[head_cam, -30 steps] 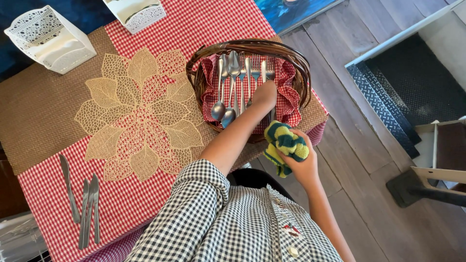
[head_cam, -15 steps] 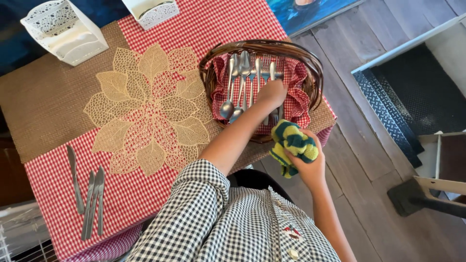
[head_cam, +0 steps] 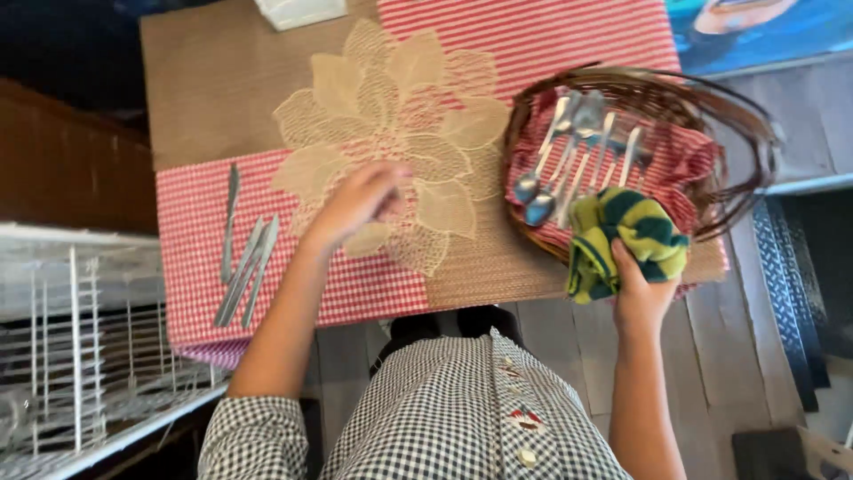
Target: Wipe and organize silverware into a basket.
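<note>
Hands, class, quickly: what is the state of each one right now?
Left hand: loosely curled above the leaf-pattern mat; whether it holds anything cannot be told.
Right hand: closed on the green and yellow cloth.

table with red checked cloth, beige leaf doily, wicker basket, loose knives

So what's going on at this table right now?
A person in a checked shirt stands at a table. Their right hand holds a green and yellow striped cloth by a wicker basket of steel spoons and forks. Their left hand hovers over the beige leaf-pattern lace doily, with several knives lying to its left.
</note>
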